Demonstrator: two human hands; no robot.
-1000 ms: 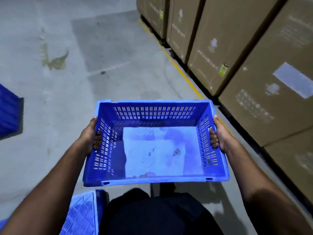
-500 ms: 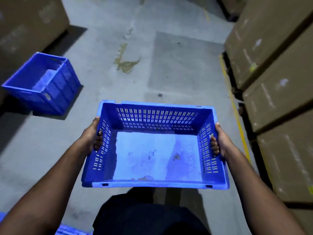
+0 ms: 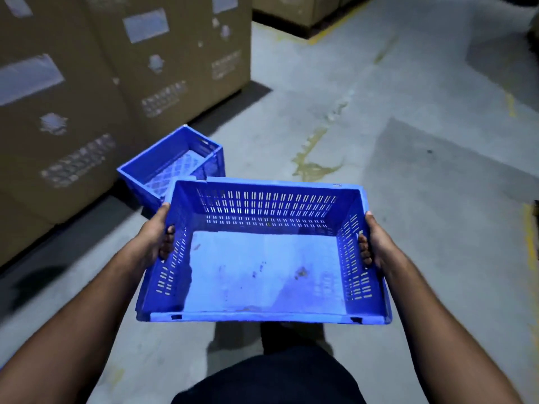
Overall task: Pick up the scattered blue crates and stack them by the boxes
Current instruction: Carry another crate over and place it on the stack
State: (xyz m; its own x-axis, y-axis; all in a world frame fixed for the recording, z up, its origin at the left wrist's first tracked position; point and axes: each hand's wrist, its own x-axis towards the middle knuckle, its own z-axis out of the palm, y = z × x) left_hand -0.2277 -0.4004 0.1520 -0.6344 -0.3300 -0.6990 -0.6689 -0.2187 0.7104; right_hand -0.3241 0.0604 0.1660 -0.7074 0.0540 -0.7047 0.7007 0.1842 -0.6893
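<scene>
Left grip: our left hand (image 3: 153, 239) is clamped on the left wall of the held crate (image 3: 262, 258), fingers (image 3: 168, 240) curled inside.
Right grip: our right hand (image 3: 376, 243) is clamped on the right wall, fingers hooked inside.
Held crate: we carry it level and upright at frame centre, off the floor (image 3: 408, 199); slotted walls, nothing inside, base smudged.
Second crate: a blue floor crate (image 3: 163, 163) sits upright at centre left, partly behind the held crate's far left corner.
Boxes: cardboard boxes (image 3: 102, 83) fill the upper left, just beside the floor crate.
Floor: grey concrete with yellow lines and a stain at centre right.
</scene>
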